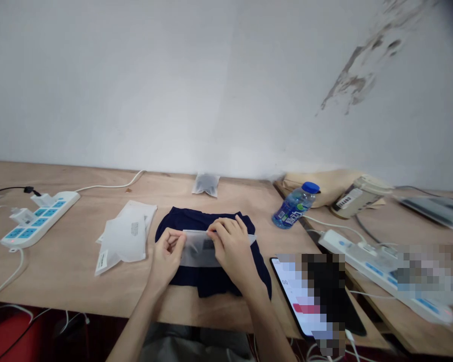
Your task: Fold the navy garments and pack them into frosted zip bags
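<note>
A frosted plastic zip bag (196,254) lies across a dark navy cloth garment (211,286) spread on the wooden table. My left hand (168,254) pinches the bag's upper left corner between thumb and fingers. Along the same top edge, my right hand (230,246) grips the bag a little right of its middle, the other fingers bent over it. A small dark printed label shows through the bag between the hands. The right end of the bag is partly hidden behind my right hand.
Frosted bags (126,236) lie to the left, and a small filled bag (206,185) sits near the wall. Power strips (41,221) (381,276) with cables flank the work. At right are a blue-capped bottle (292,206), a phone (298,296) and a coffee cup (357,196).
</note>
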A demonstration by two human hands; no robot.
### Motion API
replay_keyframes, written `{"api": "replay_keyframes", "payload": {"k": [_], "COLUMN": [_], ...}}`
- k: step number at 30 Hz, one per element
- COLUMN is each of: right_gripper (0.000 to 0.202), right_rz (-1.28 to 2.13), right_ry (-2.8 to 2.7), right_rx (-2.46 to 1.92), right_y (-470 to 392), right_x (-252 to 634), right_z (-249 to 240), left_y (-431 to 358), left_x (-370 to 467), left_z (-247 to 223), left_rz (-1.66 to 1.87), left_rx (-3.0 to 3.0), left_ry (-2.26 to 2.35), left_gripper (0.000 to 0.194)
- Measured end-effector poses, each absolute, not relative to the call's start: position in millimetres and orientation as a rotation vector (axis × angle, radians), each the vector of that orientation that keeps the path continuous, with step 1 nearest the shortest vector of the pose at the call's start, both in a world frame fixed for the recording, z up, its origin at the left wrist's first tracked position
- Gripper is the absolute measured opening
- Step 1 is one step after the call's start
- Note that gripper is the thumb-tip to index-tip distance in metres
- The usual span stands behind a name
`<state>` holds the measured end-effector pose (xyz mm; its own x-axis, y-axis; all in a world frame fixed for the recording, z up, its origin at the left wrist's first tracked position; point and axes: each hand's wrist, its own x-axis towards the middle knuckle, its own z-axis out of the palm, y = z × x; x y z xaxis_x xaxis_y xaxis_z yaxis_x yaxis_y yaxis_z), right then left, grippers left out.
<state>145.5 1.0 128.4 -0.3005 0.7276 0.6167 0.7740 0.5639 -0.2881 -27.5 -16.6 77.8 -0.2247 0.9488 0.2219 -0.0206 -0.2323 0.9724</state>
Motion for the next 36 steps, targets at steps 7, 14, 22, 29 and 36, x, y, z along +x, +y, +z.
{"api": "replay_keyframes", "payload": {"k": [7, 14, 22, 29, 36], "right_gripper": [0.017, 0.017, 0.023, 0.029, 0.02], "right_rz": [-0.142, -0.076, 0.28, 0.253, 0.14], "right_ry": [-2.003, -1.954, -2.103, -2.524, -2.585], "right_rx": [-1.271, -1.247, -1.183, -1.34, -1.495], "right_y": [6, 6, -17, -9, 7], "right_x": [185, 218, 201, 169, 156], "right_z": [135, 138, 137, 132, 110], "left_y": [-8, -2, -14, -28, -36], "left_x": [-52, -67, -56, -61, -49], "left_z": [78, 81, 65, 65, 67], "left_rz": [1.65, 1.722, 1.585, 1.568, 1.562], "left_rx": [1.205, 1.339, 1.603, 1.794, 1.913], "left_ry": [1.295, 1.38, 1.369, 1.36, 1.398], "left_gripper": [0.025, 0.018, 0.013, 0.011, 0.016]}}
